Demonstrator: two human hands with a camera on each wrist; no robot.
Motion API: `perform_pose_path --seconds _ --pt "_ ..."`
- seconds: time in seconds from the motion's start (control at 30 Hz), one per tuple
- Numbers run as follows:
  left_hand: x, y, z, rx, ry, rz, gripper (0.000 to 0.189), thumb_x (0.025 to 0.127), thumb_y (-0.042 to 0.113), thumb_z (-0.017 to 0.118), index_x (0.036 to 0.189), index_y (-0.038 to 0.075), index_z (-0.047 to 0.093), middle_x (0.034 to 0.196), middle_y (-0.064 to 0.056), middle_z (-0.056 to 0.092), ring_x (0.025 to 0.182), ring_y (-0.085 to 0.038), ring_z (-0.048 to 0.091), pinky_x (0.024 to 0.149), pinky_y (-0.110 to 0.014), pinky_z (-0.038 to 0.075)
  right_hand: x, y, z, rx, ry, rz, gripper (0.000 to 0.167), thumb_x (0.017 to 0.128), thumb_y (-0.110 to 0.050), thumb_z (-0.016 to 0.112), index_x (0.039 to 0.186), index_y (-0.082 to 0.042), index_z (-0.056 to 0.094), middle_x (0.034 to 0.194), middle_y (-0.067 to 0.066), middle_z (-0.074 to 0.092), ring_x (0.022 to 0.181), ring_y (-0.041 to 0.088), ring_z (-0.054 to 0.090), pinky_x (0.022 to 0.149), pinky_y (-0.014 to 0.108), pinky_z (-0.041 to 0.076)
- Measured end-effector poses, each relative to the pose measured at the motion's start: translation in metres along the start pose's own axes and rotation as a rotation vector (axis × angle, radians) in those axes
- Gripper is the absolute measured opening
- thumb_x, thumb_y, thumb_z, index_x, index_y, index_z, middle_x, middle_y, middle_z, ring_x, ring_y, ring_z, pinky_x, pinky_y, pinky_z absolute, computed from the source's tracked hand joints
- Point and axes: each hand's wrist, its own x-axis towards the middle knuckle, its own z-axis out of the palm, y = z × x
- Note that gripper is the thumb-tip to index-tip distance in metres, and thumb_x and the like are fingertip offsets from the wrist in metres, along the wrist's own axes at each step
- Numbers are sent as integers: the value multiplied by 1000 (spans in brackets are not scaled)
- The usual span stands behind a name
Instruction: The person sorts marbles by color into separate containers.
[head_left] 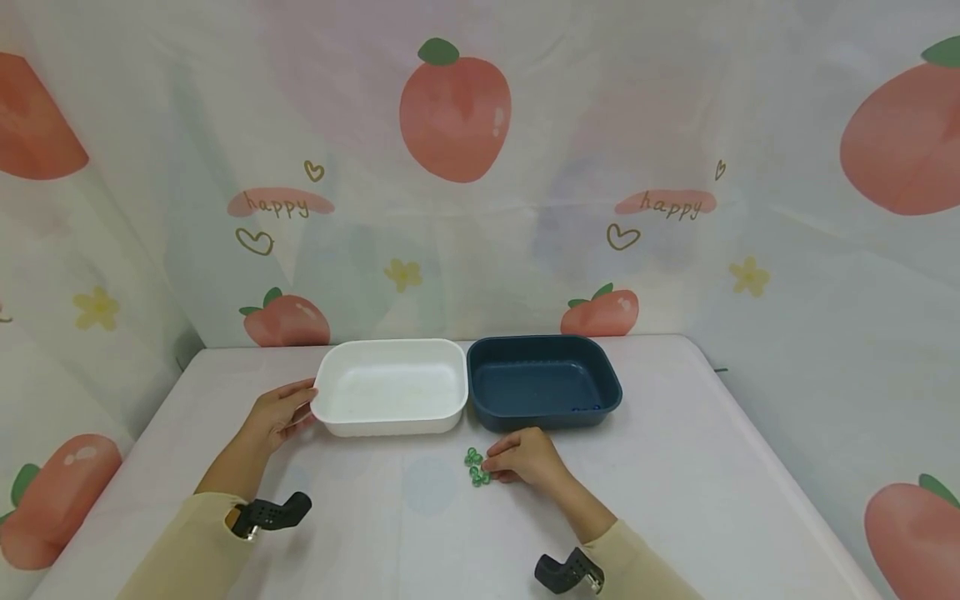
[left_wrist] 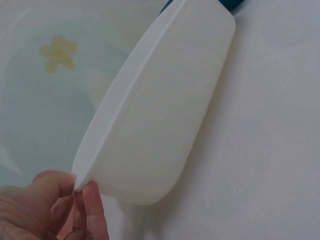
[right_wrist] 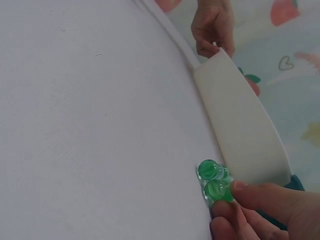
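Note:
At the left end of the white basin, my left hand pinches the rim between thumb and fingers. The left wrist view shows this grip on the rim up close. In front of the basins lies a small cluster of clear green glass marbles on the table. My right hand is at the right side of that cluster, its thumb and fingertips pinching a green marble. Other green marbles sit right beside the fingertips.
A dark blue basin stands directly right of the white one, with a few small dark blue pieces at its near right corner. A white cloth covers the table. Behind it hangs a fruit-patterned curtain.

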Motion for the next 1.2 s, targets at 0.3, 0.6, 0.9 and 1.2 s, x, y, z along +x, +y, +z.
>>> perform_pose_path --seconds 0.3,0.6,0.9,1.2 --pt "3 -2 0 -12 -4 -12 57 96 16 65 146 0 43 77 16 63 72 -1 62 71 -20 59 0 0 -6 111 -42 43 22 78 -2 80 96 8 72 83 15 74 72 20 73 65 33 62" --pt "1 1 -1 6 -27 -6 57 96 14 63 146 -1 42 80 15 62 74 -2 62 70 -19 58 0 0 -12 172 -76 47 25 79 2 78 101 11 70 85 15 74 76 23 74 69 34 63" --pt "-2 3 -6 41 -52 -56 60 96 14 62 150 3 38 129 -10 55 88 -8 59 80 -25 60 -5 -13 -18 203 -130 57 30 81 0 77 107 13 68 88 14 74 80 22 74 75 36 62" --pt "-8 3 -6 7 -91 -33 61 96 9 61 150 0 34 111 0 60 80 -5 61 81 -26 60 -3 -27 -21 177 -151 7 30 86 -5 74 111 11 67 92 15 75 83 21 74 76 32 62"
